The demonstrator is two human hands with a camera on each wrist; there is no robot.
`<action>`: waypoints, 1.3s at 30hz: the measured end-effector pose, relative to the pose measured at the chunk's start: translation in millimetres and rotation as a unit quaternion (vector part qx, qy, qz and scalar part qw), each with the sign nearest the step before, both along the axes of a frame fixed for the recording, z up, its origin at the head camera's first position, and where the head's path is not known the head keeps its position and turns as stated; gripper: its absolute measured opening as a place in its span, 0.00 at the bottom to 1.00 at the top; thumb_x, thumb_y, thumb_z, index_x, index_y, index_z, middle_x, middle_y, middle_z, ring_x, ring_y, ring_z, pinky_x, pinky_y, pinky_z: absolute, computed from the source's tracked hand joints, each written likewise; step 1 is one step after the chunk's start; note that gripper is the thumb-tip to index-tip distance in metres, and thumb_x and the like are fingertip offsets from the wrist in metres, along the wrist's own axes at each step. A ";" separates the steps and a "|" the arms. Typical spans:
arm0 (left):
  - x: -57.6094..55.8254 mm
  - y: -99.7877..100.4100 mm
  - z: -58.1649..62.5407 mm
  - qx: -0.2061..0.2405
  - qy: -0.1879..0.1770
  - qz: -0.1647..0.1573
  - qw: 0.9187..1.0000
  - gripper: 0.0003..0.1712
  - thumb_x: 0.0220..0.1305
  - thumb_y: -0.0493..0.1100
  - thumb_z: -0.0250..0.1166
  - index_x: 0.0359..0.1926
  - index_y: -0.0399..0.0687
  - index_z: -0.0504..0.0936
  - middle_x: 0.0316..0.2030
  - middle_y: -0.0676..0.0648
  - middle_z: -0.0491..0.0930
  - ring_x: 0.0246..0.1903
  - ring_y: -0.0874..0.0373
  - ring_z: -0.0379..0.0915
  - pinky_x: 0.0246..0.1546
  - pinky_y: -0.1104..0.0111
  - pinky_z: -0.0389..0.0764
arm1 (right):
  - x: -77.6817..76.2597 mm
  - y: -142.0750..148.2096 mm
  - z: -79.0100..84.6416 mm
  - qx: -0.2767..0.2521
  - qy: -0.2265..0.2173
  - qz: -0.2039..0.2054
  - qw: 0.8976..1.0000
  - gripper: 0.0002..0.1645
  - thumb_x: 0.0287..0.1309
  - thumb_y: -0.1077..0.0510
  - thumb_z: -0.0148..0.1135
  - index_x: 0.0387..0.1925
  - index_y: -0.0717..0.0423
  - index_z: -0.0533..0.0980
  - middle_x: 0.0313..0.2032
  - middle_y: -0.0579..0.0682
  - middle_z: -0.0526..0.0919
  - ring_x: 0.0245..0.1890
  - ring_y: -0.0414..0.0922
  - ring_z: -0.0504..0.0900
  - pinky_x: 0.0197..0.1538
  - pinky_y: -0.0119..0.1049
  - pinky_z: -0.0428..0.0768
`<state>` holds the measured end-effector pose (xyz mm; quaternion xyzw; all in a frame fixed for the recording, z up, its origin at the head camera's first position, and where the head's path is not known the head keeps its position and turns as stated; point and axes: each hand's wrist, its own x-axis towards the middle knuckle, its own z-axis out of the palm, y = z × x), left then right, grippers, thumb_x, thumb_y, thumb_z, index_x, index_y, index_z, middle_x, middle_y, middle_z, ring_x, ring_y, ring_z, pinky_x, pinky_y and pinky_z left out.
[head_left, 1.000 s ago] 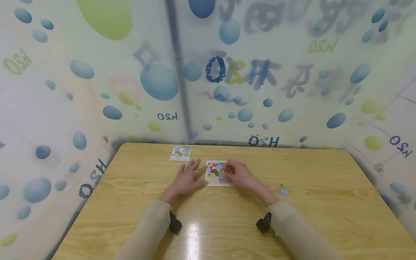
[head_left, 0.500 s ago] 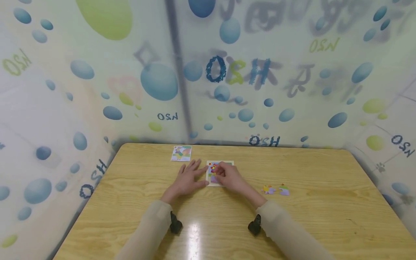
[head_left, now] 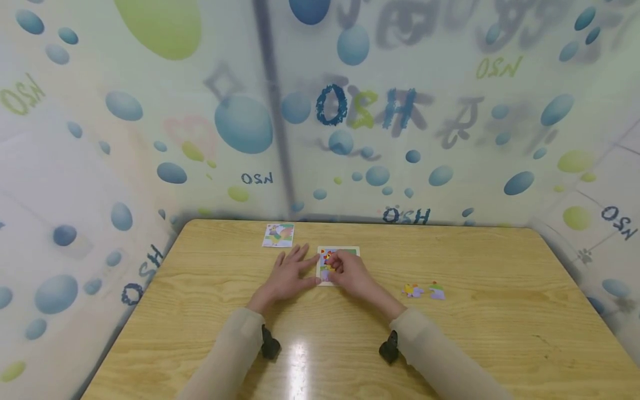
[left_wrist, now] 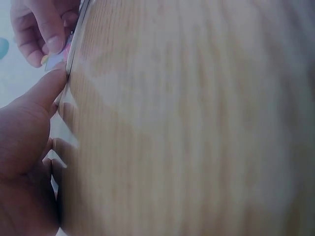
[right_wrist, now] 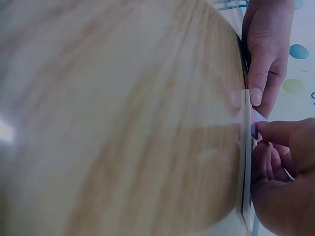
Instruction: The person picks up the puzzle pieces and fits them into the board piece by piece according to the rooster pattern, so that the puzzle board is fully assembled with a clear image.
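A square jigsaw puzzle board (head_left: 324, 284) with a pale frame and a colourful rooster picture lies on the table in the head view. My left hand (head_left: 288, 276) rests flat beside it, fingers spread, with thumb and index fingertips at its left edge. Over the board's left part, my right hand (head_left: 352, 276) pinches a small puzzle piece (left_wrist: 55, 61) between thumb and fingers. In the right wrist view this puzzle piece (right_wrist: 255, 124) stands tilted close over the board's face. The curled right fingers hide much of the picture.
Two loose puzzle pieces, one yellow and purple (head_left: 413, 290) and one green and purple (head_left: 437, 291), lie to the right on the wooden table (head_left: 500, 322). A printed rooster card (head_left: 278, 235) lies at the back left. A patterned curtain (head_left: 440, 144) hangs behind.
My right hand has moved left across the board with the puzzle piece, then stayed nearly in place. Both loose pieces now show beyond the forearm. The left hand has not moved.
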<state>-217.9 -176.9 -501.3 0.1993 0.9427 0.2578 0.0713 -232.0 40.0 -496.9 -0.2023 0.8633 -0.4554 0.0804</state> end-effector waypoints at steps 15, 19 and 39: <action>-2.1 0.0 1.5 -0.017 -0.018 -0.005 1.000 0.40 0.71 0.61 0.63 0.77 0.52 0.66 0.80 0.39 0.45 0.79 0.40 0.33 0.74 0.40 0.32 | -3.1 -2.1 0.7 0.017 -0.009 -0.008 1.000 0.12 0.57 0.70 0.70 0.43 0.63 0.80 0.36 0.50 0.78 0.35 0.43 0.75 0.42 0.38 0.78; -0.9 -0.6 1.9 -0.015 -0.015 -0.005 1.000 0.40 0.71 0.60 0.63 0.77 0.51 0.66 0.80 0.38 0.46 0.79 0.39 0.34 0.73 0.39 0.33 | -3.8 -3.5 0.8 0.024 -0.007 -0.001 1.000 0.11 0.58 0.69 0.70 0.43 0.63 0.80 0.35 0.49 0.79 0.35 0.43 0.75 0.42 0.38 0.77; -1.4 -2.7 -5.3 0.002 0.006 -0.013 1.000 0.41 0.70 0.61 0.64 0.77 0.49 0.66 0.80 0.36 0.47 0.79 0.38 0.36 0.73 0.38 0.34 | -4.6 -7.0 -2.3 0.080 0.034 0.001 0.996 0.13 0.59 0.64 0.72 0.46 0.63 0.86 0.37 0.50 0.83 0.37 0.44 0.77 0.43 0.39 0.79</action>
